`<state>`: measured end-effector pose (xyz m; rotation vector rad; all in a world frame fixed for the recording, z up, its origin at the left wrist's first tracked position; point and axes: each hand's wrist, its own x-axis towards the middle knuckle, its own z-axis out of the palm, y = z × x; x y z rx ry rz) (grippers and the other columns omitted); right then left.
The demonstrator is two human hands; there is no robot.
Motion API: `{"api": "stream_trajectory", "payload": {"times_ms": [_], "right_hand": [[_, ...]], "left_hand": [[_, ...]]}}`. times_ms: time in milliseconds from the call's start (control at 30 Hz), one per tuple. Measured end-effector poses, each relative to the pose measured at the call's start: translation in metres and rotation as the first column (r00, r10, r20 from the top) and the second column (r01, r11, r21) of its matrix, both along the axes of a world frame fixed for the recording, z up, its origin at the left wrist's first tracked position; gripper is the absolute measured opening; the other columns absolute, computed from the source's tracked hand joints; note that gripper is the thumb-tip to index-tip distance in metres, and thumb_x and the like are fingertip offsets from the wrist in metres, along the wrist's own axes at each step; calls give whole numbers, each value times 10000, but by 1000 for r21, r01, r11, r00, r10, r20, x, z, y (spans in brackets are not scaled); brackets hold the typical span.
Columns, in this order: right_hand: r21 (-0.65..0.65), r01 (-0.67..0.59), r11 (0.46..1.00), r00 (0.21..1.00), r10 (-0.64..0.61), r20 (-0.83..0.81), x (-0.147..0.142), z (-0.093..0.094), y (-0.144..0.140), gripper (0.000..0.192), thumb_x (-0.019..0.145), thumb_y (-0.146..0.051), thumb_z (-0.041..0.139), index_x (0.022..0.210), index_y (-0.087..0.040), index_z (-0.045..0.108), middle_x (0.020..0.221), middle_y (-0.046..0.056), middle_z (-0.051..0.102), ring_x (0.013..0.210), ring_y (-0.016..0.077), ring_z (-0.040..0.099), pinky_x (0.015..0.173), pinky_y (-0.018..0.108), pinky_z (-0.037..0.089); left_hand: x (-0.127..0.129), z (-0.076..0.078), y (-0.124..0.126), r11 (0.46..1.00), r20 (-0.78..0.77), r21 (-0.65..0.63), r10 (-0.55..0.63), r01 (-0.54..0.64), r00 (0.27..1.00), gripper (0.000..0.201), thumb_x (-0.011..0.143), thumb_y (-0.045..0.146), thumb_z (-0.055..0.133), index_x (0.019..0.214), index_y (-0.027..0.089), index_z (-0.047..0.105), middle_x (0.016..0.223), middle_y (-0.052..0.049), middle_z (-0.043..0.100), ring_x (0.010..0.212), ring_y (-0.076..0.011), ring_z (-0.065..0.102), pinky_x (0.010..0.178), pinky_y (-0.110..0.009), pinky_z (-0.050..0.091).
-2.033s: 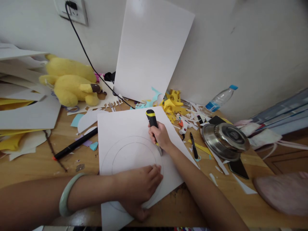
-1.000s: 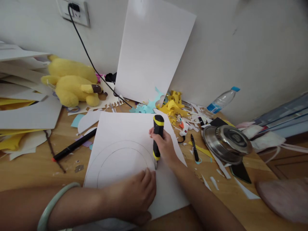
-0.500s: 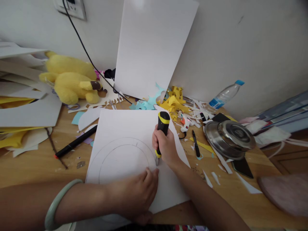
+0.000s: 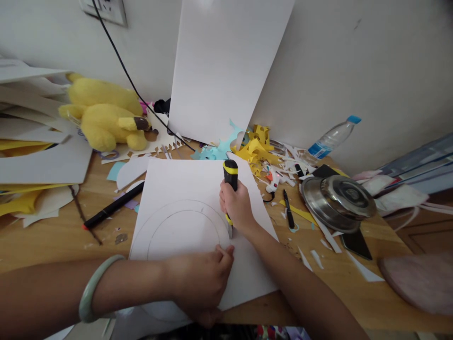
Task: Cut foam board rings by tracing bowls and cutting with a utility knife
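- Right hand (image 4: 236, 204) wrapped tight round the black-and-yellow knife (image 4: 230, 182), blade end down on the outer drawn circle.
- Left hand (image 4: 201, 283) pressed flat on the white sheet (image 4: 184, 189), fingers spread, pinning it near the blade.
- Sheet lies mid-table (image 4: 53, 236), black marker (image 4: 113, 206) just left, steel lid (image 4: 338, 200) right.

Wooden table (image 4: 354, 293) under white sheet (image 4: 177, 189) (scraps (image 4: 255, 151) around)
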<state>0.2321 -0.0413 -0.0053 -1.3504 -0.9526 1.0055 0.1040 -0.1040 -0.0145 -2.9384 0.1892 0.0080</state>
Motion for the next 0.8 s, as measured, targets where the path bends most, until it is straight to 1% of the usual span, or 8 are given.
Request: {"api": "stream_trajectory", "payload": {"times_ms": [200,333,500,567,667,800], "right_hand": [[-56,-14,998,1000,14,0,-2,-1,7,126,696,-281,484,650,-212,391,422,-92,331,308,62,296,297,199,241],[-43,-31,999,999,32,39,-3,0,9,141,688,-273,487,628,-213,374,424,-85,341,320,61,305,308,195,243],[-38,-47,998,996,49,69,-3,1,13,141,690,-268,478,619,-216,367,421,-86,338,322,64,309,311,197,249],[-31,-52,998,996,54,76,-4,1,15,138,689,-266,476,618,-214,370,425,-82,347,330,65,316,317,196,254],[-21,-72,997,993,73,91,-4,0,17,141,689,-262,478,609,-211,374,432,-75,364,344,64,324,325,195,261],[-19,-94,995,991,95,90,-4,0,20,150,691,-258,480,603,-212,368,428,-77,353,342,63,315,322,194,258]], "left_hand": [[1,3,2,998,-21,-54,-16,15,1000,589,718,563,526,790,12,719,939,-300,640,863,-336,596,769,-362,417],[2,2,3,996,-14,-80,-27,25,1000,558,702,551,553,773,23,718,877,-273,661,856,-341,590,748,-380,422],[1,0,2,996,-43,-84,-8,5,999,573,711,568,537,747,25,718,898,-282,654,902,-348,574,751,-377,421],[0,-1,1,997,-32,-81,-6,3,999,563,708,565,543,731,31,719,864,-271,661,910,-353,569,766,-379,414],[0,-1,1,997,-16,-76,-8,7,1000,555,708,564,545,749,39,721,808,-245,672,905,-354,569,777,-382,407],[0,0,3,997,-12,-76,-18,17,1000,586,707,586,538,768,32,720,802,-248,670,890,-347,571,749,-372,416]]}}
